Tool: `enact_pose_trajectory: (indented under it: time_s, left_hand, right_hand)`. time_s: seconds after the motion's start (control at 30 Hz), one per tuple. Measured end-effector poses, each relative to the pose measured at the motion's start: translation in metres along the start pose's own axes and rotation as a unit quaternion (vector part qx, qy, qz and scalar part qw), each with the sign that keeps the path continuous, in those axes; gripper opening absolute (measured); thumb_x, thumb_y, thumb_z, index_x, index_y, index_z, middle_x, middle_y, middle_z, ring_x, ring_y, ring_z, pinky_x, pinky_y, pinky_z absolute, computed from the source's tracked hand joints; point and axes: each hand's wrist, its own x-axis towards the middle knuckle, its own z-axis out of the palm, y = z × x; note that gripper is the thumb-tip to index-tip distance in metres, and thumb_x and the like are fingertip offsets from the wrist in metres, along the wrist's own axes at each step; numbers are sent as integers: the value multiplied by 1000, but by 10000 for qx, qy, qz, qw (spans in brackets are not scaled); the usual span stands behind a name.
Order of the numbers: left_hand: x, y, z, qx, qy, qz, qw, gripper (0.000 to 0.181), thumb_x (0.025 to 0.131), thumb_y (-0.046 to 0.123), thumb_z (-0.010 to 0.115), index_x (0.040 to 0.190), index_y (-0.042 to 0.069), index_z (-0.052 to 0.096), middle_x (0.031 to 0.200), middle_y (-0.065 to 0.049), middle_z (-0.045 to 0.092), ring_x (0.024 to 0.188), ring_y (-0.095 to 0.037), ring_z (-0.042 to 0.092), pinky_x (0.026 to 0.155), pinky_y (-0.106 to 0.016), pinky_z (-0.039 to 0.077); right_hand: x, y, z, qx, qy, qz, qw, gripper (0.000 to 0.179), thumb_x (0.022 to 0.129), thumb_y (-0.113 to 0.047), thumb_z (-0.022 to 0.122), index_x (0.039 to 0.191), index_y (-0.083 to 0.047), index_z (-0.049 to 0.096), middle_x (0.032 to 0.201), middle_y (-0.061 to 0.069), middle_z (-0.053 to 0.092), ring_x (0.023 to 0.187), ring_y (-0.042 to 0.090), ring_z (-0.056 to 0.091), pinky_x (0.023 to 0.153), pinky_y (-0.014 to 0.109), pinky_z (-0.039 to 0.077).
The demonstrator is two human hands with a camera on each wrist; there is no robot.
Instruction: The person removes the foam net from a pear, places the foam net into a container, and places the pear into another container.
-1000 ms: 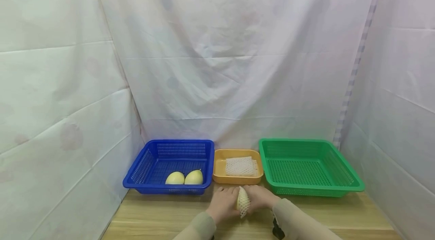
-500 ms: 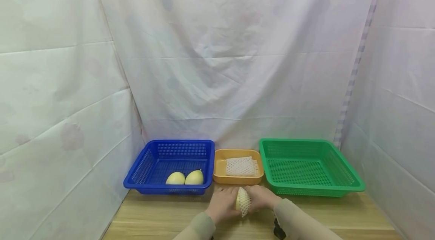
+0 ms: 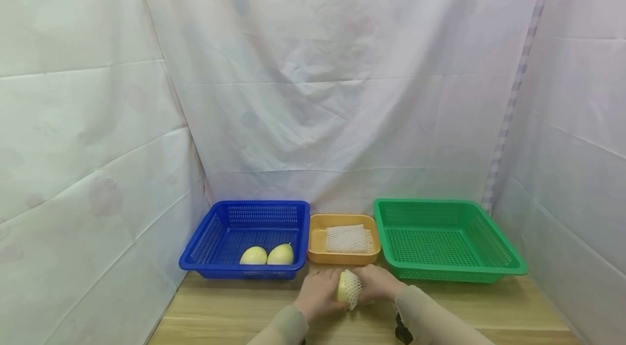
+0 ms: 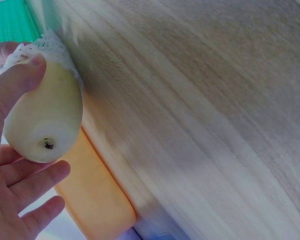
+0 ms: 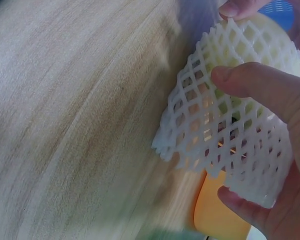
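Note:
A pale yellow pear (image 4: 47, 115) is held between both hands over the table, partly inside a white foam net sleeve (image 5: 190, 130). My left hand (image 3: 318, 293) grips the bare end of the pear, its thumb lying at the net's edge in the left wrist view. My right hand (image 3: 379, 282) holds the net-covered side, thumb pressed on the mesh. Past the fruit, the net's free end hangs loose and hollow in the right wrist view. Two more pears (image 3: 281, 255) lie in the blue basket (image 3: 195, 265) at the left.
Behind the hands stands a small orange tray (image 3: 342, 259) with flat foam nets (image 3: 347, 239) in it. A green basket (image 3: 455, 269) is at the right. White cloth (image 3: 313, 89) encloses the wooden table (image 3: 235, 312) at the back and sides.
The net's edge has shifted slightly right, and more of the pear's bare yellow side shows next to the left hand. Both hands stay nearly in place; baskets and tray are unchanged.

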Motion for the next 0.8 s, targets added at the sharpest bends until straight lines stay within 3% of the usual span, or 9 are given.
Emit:
enact_pose_trajectory:
  time_s: [0.33,0.6,0.8]
  left_hand:
    - [-1,-4,0,110,137,84,9998,73,64,58,81,117,14,58,103,3,65,92,-12,61,83,-34,47]
    - [0,-6,-5,242,-35,130,9996,76,63,59,81,117,12,57,100,2,64,88,-11,60,78,-29,46]
    - [0,-7,-5,220,-89,83,9997,79,64,61,80,121,11,57,103,1,65,90,-12,61,81,-30,46]
  right_hand:
    - [-1,-1,-1,-212,175,-49,9996,69,62,-21,86,126,-14,63,105,-10,66,91,7,59,81,36,50]
    - [-1,0,-2,-320,238,-109,9991,44,63,-16,83,104,-17,69,89,-14,64,78,3,57,72,32,50]
    - [-1,1,-3,-387,246,-145,9988,38,64,-14,83,100,-17,70,86,-15,64,75,2,56,69,31,50]
